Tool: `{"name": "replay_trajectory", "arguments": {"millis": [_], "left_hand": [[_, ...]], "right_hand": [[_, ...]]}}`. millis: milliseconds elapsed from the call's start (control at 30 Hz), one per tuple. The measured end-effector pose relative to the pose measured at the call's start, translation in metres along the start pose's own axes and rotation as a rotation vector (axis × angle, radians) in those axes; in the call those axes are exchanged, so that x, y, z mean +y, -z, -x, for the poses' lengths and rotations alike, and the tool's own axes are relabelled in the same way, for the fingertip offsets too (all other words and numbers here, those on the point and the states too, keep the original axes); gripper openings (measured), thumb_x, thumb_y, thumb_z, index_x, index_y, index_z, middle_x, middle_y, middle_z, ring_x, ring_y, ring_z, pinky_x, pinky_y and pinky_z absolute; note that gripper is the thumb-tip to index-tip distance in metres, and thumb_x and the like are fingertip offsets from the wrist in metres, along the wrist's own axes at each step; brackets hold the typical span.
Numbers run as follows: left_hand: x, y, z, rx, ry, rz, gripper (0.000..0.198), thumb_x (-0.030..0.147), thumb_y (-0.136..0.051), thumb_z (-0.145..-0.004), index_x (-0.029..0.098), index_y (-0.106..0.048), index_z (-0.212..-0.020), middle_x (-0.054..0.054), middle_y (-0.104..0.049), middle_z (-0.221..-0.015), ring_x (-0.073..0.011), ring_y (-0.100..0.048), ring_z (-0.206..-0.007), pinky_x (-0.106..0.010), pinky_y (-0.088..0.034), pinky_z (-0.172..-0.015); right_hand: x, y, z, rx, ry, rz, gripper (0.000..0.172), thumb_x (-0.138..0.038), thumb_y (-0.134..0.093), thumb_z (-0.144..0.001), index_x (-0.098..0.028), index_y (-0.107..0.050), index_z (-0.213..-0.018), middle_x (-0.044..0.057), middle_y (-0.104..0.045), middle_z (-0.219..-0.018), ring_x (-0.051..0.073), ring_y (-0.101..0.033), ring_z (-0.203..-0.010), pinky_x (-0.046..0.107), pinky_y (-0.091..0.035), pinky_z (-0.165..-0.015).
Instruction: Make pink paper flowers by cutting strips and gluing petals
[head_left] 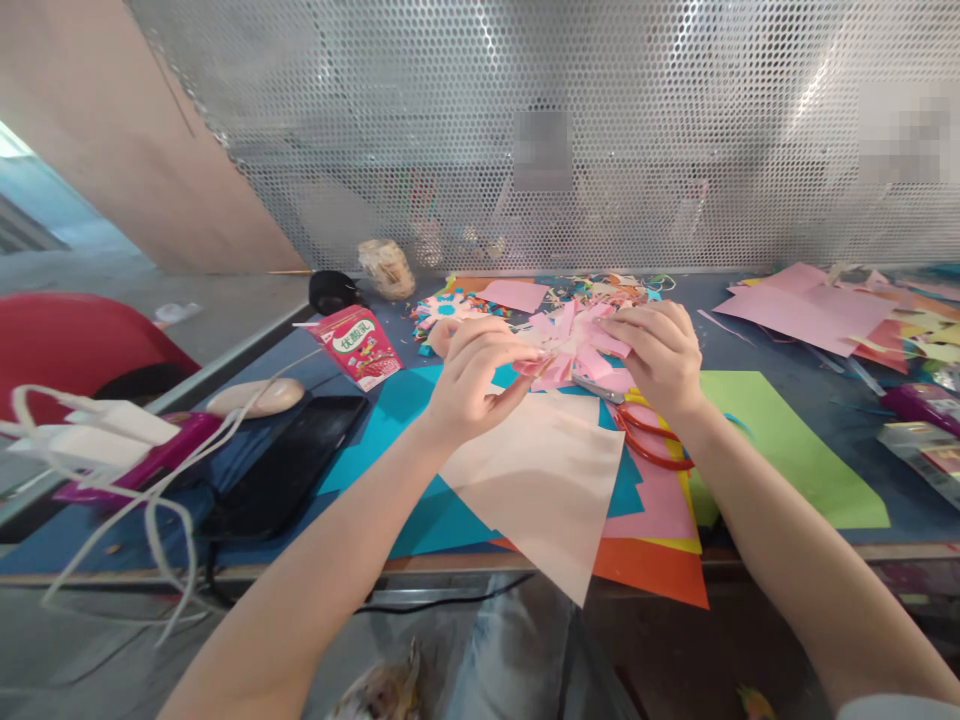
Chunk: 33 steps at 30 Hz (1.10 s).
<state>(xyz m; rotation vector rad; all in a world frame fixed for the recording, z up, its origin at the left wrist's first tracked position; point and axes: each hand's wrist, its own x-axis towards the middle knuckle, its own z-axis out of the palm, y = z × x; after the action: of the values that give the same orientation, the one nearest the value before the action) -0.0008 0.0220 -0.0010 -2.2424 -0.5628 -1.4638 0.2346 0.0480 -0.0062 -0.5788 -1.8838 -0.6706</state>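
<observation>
Both hands are raised over a pile of coloured paper sheets. My left hand (474,375) pinches the left edge of a pink paper flower (571,342) with cut strips. From the right side my right hand (658,352) grips the same flower with curled fingers. Red-handled scissors (643,432) lie on the sheets just below my right hand. A pale peach sheet (544,480) lies under my hands and hangs over the table's front edge.
A red drink carton (358,345), a black tablet (289,462) and white cables (105,425) sit at the left. Blue, green (787,445), orange and pink sheets cover the table. More pink paper (810,305) and scraps lie at the right. A perforated metal screen (525,130) stands behind.
</observation>
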Motion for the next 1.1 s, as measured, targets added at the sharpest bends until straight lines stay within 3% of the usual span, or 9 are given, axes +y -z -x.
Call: {"name": "replay_trajectory", "arguments": {"millis": [667, 867, 967, 1100], "left_hand": [[0.004, 0.001, -0.003, -0.11, 0.075, 0.017, 0.022, 0.018, -0.056, -0.076, 0.022, -0.055, -0.097, -0.002, -0.065, -0.08, -0.0176, -0.058, -0.085, -0.035, -0.049, -0.08], [0.002, 0.001, -0.002, 0.011, 0.079, 0.016, 0.031, 0.02, -0.064, -0.074, 0.023, -0.053, -0.102, -0.002, -0.065, -0.089, -0.0185, -0.058, -0.093, -0.035, -0.047, -0.085], [-0.003, -0.001, 0.0, 0.079, 0.206, 0.045, 0.035, 0.029, -0.062, -0.077, 0.023, -0.051, -0.11, -0.005, -0.063, -0.102, -0.0204, -0.057, -0.101, -0.038, -0.045, -0.09], [-0.01, -0.004, 0.0, 0.076, 0.469, 0.196, 0.031, 0.037, -0.052, -0.085, 0.02, -0.053, -0.111, -0.008, -0.063, -0.109, -0.0202, -0.058, -0.105, -0.038, -0.048, -0.09]], "right_hand": [[0.0, 0.0, 0.001, -0.034, -0.005, -0.034, 0.026, -0.018, -0.047, -0.087, -0.03, -0.064, -0.102, 0.001, -0.068, -0.093, 0.017, -0.058, -0.086, 0.034, -0.043, -0.074], [-0.003, -0.004, -0.001, -0.017, -0.091, -0.156, 0.018, -0.015, -0.05, -0.084, -0.024, -0.063, -0.092, 0.003, -0.067, -0.087, 0.016, -0.059, -0.081, 0.032, -0.045, -0.072], [-0.006, -0.005, -0.005, -0.039, -0.228, -0.246, 0.008, -0.019, -0.053, -0.082, -0.02, -0.06, -0.078, 0.002, -0.064, -0.075, 0.015, -0.057, -0.071, 0.029, -0.045, -0.065], [-0.011, -0.004, -0.009, -0.178, -0.415, -0.449, 0.018, -0.023, -0.054, -0.081, -0.019, -0.054, -0.064, -0.001, -0.059, -0.061, 0.011, -0.052, -0.06, 0.026, -0.043, -0.061]]}}
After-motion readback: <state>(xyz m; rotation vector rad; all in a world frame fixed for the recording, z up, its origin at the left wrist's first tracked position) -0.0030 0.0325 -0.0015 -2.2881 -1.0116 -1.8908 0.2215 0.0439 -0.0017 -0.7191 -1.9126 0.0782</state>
